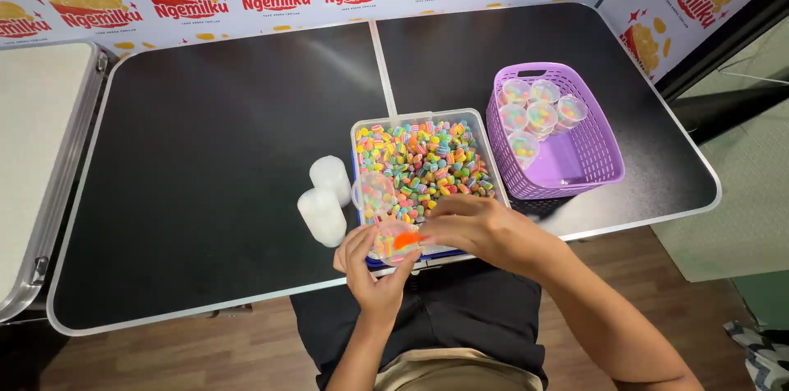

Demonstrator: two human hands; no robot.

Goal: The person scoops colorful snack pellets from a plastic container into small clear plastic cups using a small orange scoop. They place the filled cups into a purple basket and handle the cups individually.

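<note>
At the desk's (205, 153) front edge, the left hand (371, 269) is gripping a small cup (393, 245) while the right hand (485, 228) is pinching an orange scoop (407, 239) over it, beside the candy tub (421, 159).

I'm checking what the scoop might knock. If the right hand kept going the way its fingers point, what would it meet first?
The right hand points leftward, holding a small orange scoop. First in line is the small clear plastic cup held by the left hand; the scoop seems already at its rim, though depth is unclear.
</note>
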